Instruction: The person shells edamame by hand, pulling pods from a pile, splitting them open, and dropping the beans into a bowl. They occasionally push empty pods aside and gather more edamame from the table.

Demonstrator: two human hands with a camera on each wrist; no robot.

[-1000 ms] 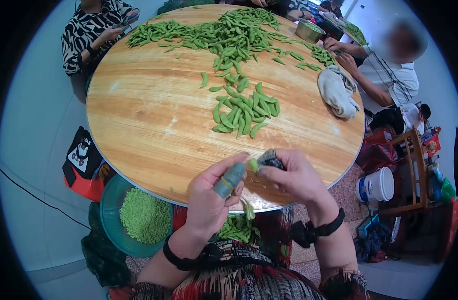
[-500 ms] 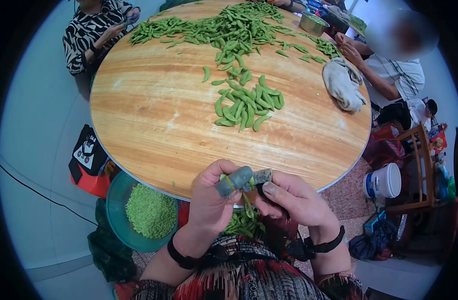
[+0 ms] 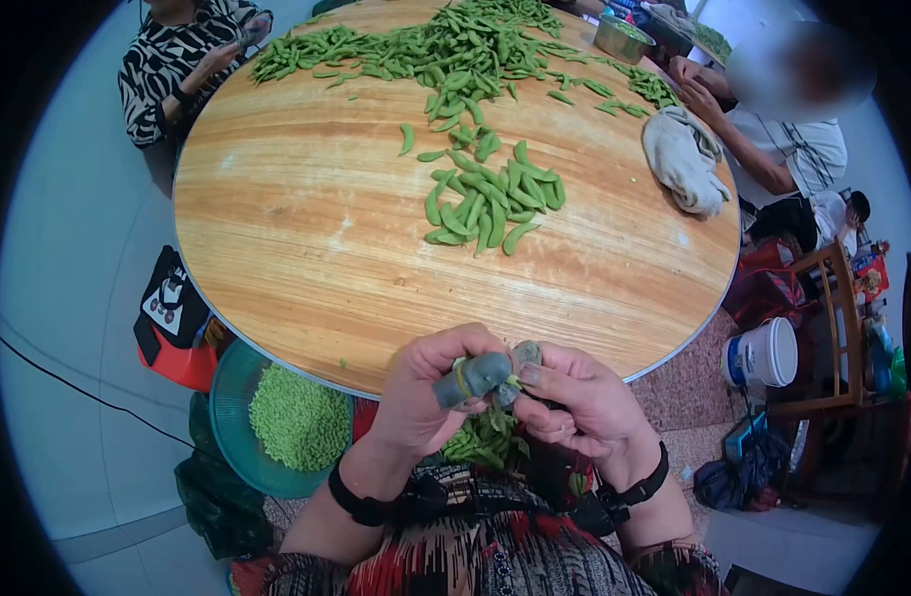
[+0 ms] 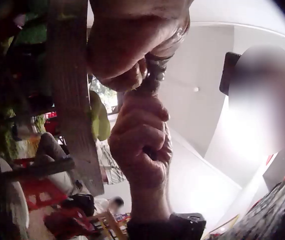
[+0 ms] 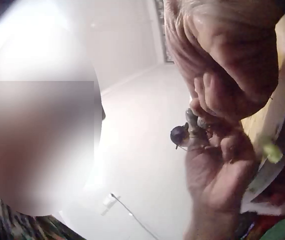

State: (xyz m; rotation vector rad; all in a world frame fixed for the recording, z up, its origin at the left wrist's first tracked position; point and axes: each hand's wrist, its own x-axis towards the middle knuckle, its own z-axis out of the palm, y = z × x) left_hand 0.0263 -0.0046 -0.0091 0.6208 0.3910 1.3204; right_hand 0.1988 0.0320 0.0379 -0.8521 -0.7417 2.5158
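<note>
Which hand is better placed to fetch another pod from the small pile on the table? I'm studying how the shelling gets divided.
Probably the right hand: the pod pile lies ahead and slightly to its side, while the left hand wears the thumb guard for splitting.

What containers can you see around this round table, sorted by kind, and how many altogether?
Teal basin of shelled beans: 1
Metal bowl: 1
White bucket: 1
Total: 3
</note>
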